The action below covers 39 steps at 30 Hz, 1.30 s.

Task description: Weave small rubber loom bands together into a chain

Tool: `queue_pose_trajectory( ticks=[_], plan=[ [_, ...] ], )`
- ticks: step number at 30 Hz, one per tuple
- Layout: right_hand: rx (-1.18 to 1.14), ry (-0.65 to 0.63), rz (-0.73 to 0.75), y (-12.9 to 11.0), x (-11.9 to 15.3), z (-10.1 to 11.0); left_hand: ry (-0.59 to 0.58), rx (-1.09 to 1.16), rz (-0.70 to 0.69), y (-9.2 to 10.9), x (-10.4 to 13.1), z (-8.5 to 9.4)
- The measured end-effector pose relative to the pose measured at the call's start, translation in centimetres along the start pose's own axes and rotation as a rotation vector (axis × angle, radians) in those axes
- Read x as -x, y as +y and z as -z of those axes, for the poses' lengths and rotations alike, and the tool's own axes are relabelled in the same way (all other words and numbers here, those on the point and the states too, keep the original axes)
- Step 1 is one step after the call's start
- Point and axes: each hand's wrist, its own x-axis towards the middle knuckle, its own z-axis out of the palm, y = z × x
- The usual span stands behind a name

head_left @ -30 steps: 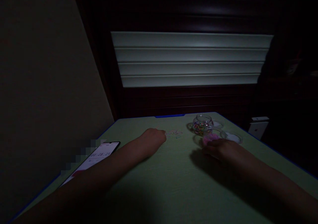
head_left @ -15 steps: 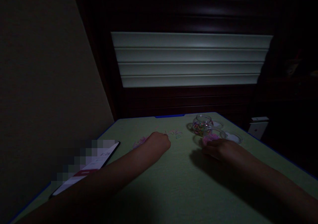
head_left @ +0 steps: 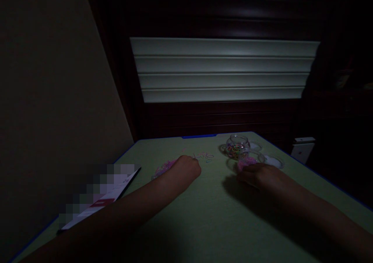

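My left hand [head_left: 189, 169] is closed, its fingertips turned down and hidden, so what it may hold cannot be made out. Beside its wrist lies a pile of small pink and purple rubber bands [head_left: 164, 167]. A few loose bands [head_left: 206, 155] are scattered just beyond the knuckles. On the right, my right hand [head_left: 259, 174] is wrapped against the near side of a clear jar [head_left: 256, 155] with pink bands [head_left: 246, 162] in it. Right behind stands a second clear jar [head_left: 237, 148], upright and uncapped, partly filled with multicoloured bands.
Two round clear lids [head_left: 274, 161] lie on the green table [head_left: 204, 208] to the right of the jars. A tablet with a lit screen [head_left: 107, 199] rests at the left, next to my left forearm. The dark panelled wall [head_left: 221, 117] rises behind the table's far edge.
My left hand has shifted very slightly right and down, showing more of the pink and purple pile. My right hand stays at the jar.
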Motion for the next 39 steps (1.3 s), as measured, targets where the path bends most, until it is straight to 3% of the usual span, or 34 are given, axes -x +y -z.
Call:
queue_pose_trajectory(
  ticks=[5, 12, 20, 27, 34, 39],
  plan=[
    [0.011, 0.012, -0.012, -0.2, 0.0, 0.2, 0.013, -0.051, -0.023, 0.1, 0.1, 0.2],
    [0.011, 0.023, -0.006, -0.2, 0.0, 0.1, 0.197, 0.067, -0.002, 0.5, 0.4, 0.1],
    [0.036, 0.027, -0.018, 0.1, -0.2, -0.1, 0.419, 0.606, 0.055, 2.5, 0.1, -1.0],
    [0.049, 0.024, -0.034, -0.1, -0.3, 0.0, 0.527, 1.114, 0.183, 4.4, -0.6, -2.1],
    [0.030, 0.039, -0.029, 0.0, -0.2, -0.2, 0.431, 1.651, 0.311, 5.0, -1.1, -2.1],
    [0.018, 0.047, -0.020, -0.2, 0.0, -0.1, 0.356, 1.844, 0.343, 4.6, -1.1, -1.4]
  ],
)
